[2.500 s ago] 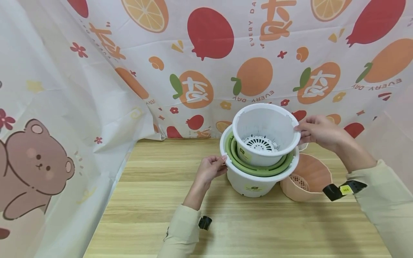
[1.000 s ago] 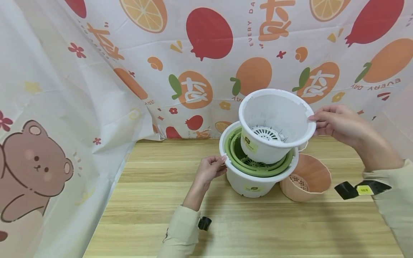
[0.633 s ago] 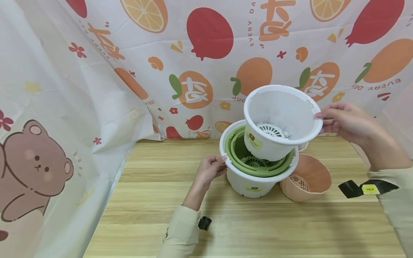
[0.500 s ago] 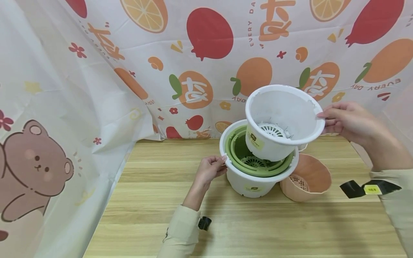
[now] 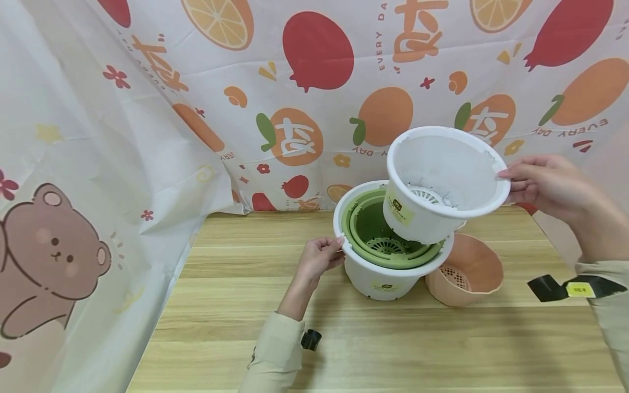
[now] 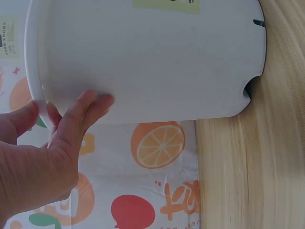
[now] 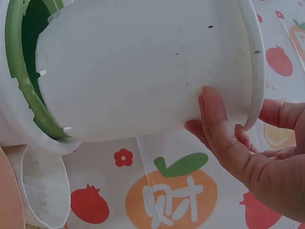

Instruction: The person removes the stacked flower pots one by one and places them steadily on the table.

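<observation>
My right hand (image 5: 545, 183) pinches the rim of a smaller white flowerpot (image 5: 417, 210), thumb inside and fingers against its outer wall. This pot is tilted, and its base overlaps the right part of the nested pots below. Two green flowerpots (image 5: 361, 248) sit one inside the other within a larger white flowerpot (image 5: 363, 278), which stands on the table. At the left of that larger pot, my left hand (image 5: 319, 259) pinches its rim; in the left wrist view the fingers (image 6: 81, 109) lie along its outer wall.
A peach-coloured flowerpot (image 5: 474, 267) with a perforated bottom stands just right of the large white one. Behind it, the right wrist view shows a white pot (image 7: 45, 186). A fruit-printed sheet (image 5: 319, 109) hangs along the back edge of the wooden table (image 5: 236, 316).
My right hand has lifted the smaller white flowerpot out of the green ones and carried it up and to the right. The left hand stays on the large pot's rim.
</observation>
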The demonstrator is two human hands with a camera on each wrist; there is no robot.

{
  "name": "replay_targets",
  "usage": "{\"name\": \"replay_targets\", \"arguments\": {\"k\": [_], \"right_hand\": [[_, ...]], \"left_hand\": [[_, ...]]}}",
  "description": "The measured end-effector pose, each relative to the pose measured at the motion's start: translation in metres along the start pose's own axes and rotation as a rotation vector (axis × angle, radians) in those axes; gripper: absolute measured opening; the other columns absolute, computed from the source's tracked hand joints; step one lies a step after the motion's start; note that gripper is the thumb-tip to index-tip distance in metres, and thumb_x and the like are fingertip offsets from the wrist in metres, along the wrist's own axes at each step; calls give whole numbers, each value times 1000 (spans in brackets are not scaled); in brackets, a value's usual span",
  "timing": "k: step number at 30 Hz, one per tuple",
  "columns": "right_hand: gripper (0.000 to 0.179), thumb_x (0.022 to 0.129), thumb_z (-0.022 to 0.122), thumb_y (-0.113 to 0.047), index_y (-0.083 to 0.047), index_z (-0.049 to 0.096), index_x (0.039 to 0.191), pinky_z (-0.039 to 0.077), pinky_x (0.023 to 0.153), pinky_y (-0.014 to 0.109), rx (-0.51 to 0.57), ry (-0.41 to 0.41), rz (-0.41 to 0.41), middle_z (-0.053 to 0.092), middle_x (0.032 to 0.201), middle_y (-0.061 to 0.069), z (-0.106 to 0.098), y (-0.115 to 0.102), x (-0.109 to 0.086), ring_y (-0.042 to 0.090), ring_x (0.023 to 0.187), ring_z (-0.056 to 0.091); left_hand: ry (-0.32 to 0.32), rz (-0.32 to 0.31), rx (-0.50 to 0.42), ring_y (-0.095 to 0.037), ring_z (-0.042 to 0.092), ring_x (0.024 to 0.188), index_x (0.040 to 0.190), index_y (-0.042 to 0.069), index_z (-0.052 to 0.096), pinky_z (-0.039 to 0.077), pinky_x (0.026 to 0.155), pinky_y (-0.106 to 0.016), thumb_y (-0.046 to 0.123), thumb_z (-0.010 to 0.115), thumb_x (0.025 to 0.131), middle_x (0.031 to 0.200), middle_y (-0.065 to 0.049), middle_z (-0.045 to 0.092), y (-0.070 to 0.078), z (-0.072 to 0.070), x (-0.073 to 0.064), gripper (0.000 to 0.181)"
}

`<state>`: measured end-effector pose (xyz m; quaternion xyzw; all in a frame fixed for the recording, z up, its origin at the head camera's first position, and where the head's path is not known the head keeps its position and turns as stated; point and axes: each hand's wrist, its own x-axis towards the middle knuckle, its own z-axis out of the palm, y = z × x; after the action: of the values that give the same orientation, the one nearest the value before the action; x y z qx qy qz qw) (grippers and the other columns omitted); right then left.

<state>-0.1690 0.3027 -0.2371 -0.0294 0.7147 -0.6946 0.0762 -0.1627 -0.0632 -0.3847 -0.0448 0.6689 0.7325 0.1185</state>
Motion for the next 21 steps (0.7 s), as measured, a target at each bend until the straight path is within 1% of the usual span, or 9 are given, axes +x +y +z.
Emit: {"name": "replay_targets", "arguments": {"k": [2,5,9,13,17,21], "right_hand": [[21,92,49,0,-3,68,83,56,59,31,27,19,-5,66,77,10,-3,1,-1,22,65,66],[23,93,47,3,1,67,82,56,59,33,97,8,-21,66,78,12,-8,4,-2,23,64,66],[25,93,45,6,4,67,83,56,58,34,140,-8,-47,66,79,13,-17,7,-4,24,64,66],[27,93,43,7,4,67,84,56,57,33,144,-9,-62,66,80,13,-24,11,-6,23,66,66],[28,93,42,7,3,68,84,56,57,33,152,6,-66,66,80,13,-32,13,-9,23,67,66],[26,93,46,4,-1,70,84,56,57,32,132,59,-40,66,81,10,-40,15,-11,21,69,65]], "left_hand": [[0,1,-1,-12,62,73,94,-11,60,55,70,-27,11,56,92,78,-7,64,0,0,0,22],[-1,1,-5,-11,62,73,93,-11,59,55,70,-27,11,56,92,78,-7,64,0,0,0,22],[-5,1,-9,-12,62,73,93,-11,59,55,70,-27,11,56,92,78,-7,64,-1,0,-1,22],[-8,1,-10,-12,62,73,94,-11,59,55,71,-28,11,56,92,79,-8,64,-1,-1,-1,22],[-12,1,-12,-12,62,73,94,-11,59,55,72,-29,11,56,92,78,-7,64,-1,-1,-1,22],[-11,1,-15,-12,62,73,94,-11,59,55,73,-30,11,56,92,78,-7,64,-1,-1,-1,22]]}}
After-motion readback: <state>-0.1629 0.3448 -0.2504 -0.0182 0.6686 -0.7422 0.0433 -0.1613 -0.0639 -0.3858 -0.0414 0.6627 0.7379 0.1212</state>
